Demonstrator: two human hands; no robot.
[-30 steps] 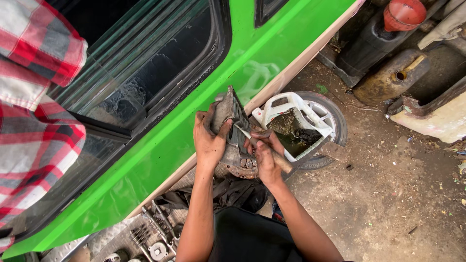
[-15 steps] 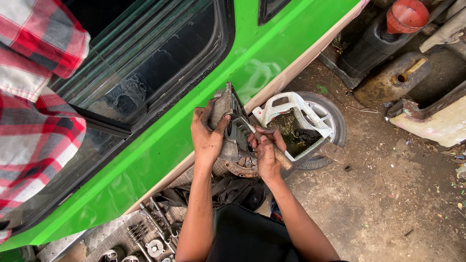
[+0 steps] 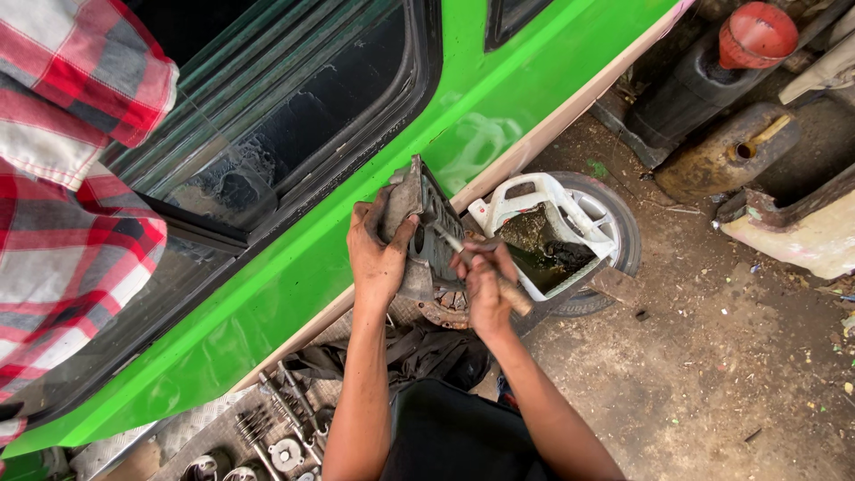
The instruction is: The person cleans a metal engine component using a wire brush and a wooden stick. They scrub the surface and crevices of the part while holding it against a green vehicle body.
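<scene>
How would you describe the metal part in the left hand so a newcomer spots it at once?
Start at the bright green vehicle panel and follow its lower edge to the white cut-open container of dark liquid. Just left of it, the left hand grips a grimy grey metal casting, held upright. Unlike the small parts lying nearby, it is being worked with a tool in the right hand.

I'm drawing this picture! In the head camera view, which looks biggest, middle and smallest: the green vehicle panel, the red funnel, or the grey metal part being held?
1. Shiny green vehicle panel, by far the biggest.
2. Greasy grey metal part gripped in the left hand.
3. Red plastic funnel. It sits farther from the camera, so it may look smaller than it is.
</scene>
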